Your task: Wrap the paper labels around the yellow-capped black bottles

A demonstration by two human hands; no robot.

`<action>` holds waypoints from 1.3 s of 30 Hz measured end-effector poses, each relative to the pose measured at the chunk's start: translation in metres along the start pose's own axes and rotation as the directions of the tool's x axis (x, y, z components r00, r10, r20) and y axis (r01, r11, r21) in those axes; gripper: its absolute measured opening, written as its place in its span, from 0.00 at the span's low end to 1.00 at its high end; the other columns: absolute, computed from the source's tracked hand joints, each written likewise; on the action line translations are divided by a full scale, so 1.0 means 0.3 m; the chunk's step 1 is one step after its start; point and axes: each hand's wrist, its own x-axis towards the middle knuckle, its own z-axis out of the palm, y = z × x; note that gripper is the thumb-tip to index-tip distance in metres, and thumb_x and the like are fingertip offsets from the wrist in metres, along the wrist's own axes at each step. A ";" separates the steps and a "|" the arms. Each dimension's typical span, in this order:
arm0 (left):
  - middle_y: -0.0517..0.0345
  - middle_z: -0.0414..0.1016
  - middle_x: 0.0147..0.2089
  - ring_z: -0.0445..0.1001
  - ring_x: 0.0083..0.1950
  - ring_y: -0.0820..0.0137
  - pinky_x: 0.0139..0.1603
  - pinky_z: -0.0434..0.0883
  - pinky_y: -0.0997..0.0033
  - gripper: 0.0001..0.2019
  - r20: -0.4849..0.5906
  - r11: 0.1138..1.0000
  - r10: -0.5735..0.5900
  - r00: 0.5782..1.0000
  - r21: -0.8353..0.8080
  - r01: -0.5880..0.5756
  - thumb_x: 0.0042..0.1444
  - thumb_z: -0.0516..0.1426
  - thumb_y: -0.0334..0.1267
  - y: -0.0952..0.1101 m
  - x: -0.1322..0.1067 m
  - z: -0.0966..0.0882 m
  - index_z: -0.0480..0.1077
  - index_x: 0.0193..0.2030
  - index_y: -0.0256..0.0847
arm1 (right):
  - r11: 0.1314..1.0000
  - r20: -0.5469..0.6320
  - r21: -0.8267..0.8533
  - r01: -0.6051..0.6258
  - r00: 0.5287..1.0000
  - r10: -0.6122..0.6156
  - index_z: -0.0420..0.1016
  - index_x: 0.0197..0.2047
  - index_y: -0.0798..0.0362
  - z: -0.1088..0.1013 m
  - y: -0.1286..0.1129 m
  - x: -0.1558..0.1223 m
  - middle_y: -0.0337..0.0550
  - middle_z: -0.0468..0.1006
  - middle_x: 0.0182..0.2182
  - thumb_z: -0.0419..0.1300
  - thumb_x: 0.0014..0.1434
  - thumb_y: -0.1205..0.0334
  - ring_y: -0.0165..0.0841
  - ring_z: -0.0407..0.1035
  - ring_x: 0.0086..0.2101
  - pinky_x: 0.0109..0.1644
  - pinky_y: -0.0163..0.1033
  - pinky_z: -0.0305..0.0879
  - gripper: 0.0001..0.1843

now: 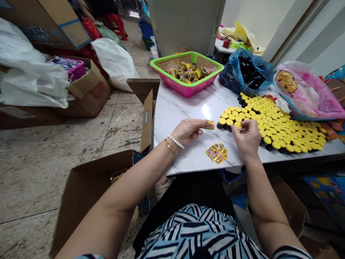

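My left hand [190, 130] pinched a small printed label [210, 125] just right of centre frame. My right hand [248, 138] curled at the yellow-capped containers [281, 126], right on the counter [175, 108] — its grip I couldn't tell.

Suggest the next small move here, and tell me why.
Probably the right hand should lift one yellow-topped piece and bring it toward the printed wrapper. The left hand pinches that wrapper, while the right is at the yellow-topped cluster's edge; whether it grips a piece is unclear. Yellow printed pieces in the basket hint at this pairing.
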 end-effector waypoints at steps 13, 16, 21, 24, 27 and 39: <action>0.58 0.75 0.28 0.58 0.16 0.87 0.12 0.48 0.87 0.04 -0.004 0.934 -0.086 0.996 -0.348 0.079 0.57 0.66 0.27 0.044 -0.009 -0.005 0.77 0.38 0.31 | 0.561 0.392 0.721 -0.408 0.907 0.156 0.82 0.47 0.47 0.111 -0.155 0.001 0.41 0.82 0.45 0.75 0.54 0.51 0.35 0.79 0.44 0.52 0.46 0.82 0.19; 0.56 0.78 0.31 0.58 0.16 0.87 0.11 0.48 0.87 0.04 0.017 0.932 -0.094 0.995 -0.351 0.094 0.57 0.67 0.28 0.041 -0.005 -0.007 0.77 0.38 0.31 | 0.654 0.329 0.676 -0.340 0.933 0.145 0.82 0.48 0.48 0.111 -0.156 -0.009 0.42 0.83 0.44 0.75 0.55 0.51 0.34 0.79 0.42 0.52 0.45 0.81 0.20; 0.52 0.81 0.35 0.59 0.17 0.87 0.12 0.49 0.88 0.03 0.027 0.933 -0.088 0.996 -0.347 0.092 0.59 0.65 0.29 0.035 0.003 -0.009 0.78 0.40 0.31 | 0.819 0.192 0.551 -0.159 0.979 0.061 0.81 0.50 0.49 0.103 -0.169 -0.021 0.43 0.83 0.42 0.73 0.57 0.51 0.36 0.79 0.43 0.55 0.46 0.80 0.20; 0.52 0.81 0.34 0.61 0.17 0.86 0.12 0.50 0.88 0.03 0.017 0.932 -0.085 0.996 -0.353 0.086 0.59 0.65 0.29 0.031 0.006 -0.011 0.77 0.39 0.31 | 0.850 0.198 0.514 -0.113 0.980 0.010 0.79 0.50 0.48 0.103 -0.185 -0.031 0.45 0.83 0.47 0.72 0.58 0.53 0.36 0.80 0.45 0.57 0.47 0.79 0.19; 0.55 0.77 0.30 0.63 0.17 0.86 0.11 0.50 0.87 0.05 -0.022 0.934 -0.069 0.997 -0.352 0.057 0.59 0.66 0.31 0.032 0.005 -0.009 0.76 0.35 0.31 | 0.822 0.266 0.549 -0.150 0.964 -0.001 0.77 0.50 0.48 0.107 -0.198 -0.037 0.48 0.81 0.55 0.72 0.58 0.53 0.39 0.79 0.52 0.62 0.48 0.76 0.18; 0.51 0.79 0.37 0.65 0.22 0.85 0.15 0.49 0.86 0.11 -0.057 0.949 0.031 0.998 -0.313 -0.047 0.55 0.70 0.36 0.046 0.008 -0.039 0.77 0.40 0.32 | 0.715 0.315 0.679 -0.166 0.946 -0.079 0.77 0.48 0.46 0.121 -0.207 0.043 0.44 0.84 0.49 0.75 0.55 0.57 0.38 0.80 0.50 0.60 0.48 0.78 0.19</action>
